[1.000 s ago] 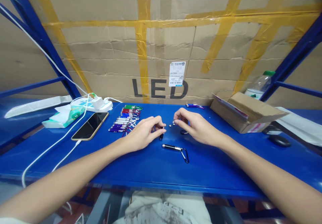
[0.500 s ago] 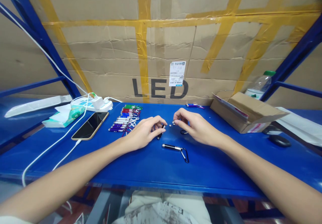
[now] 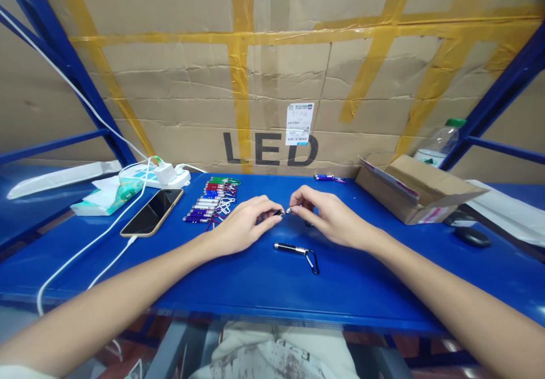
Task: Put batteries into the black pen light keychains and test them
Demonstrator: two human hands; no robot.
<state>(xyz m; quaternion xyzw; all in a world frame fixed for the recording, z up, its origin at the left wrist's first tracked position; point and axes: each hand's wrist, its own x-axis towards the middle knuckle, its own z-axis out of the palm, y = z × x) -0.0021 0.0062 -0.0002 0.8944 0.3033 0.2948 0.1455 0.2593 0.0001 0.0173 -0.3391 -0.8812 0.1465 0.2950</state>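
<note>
My left hand (image 3: 255, 223) pinches a short black mini flashlight barrel (image 3: 277, 213), its end pointing toward the other hand. Between thumb and forefinger, my right hand (image 3: 317, 211) grips a small silver piece (image 3: 288, 210), held close to the barrel's end; I cannot tell if they touch. Just below both hands lies a black mini flashlight (image 3: 290, 248) with a black carabiner clip (image 3: 313, 262). A dark object is mostly hidden under my right hand.
Several coloured mini flashlights (image 3: 206, 200) lie in a row on the blue table (image 3: 238, 288). A blue one (image 3: 324, 178) sits at the back. Left are a phone (image 3: 152, 213), cables and a power strip (image 3: 170, 179); right, an open carton (image 3: 409, 197) and a black mouse (image 3: 472, 237).
My right hand has moved left with the silver piece, closing the gap to my left hand. The black barrel has swung from steeply slanted to nearly level.
</note>
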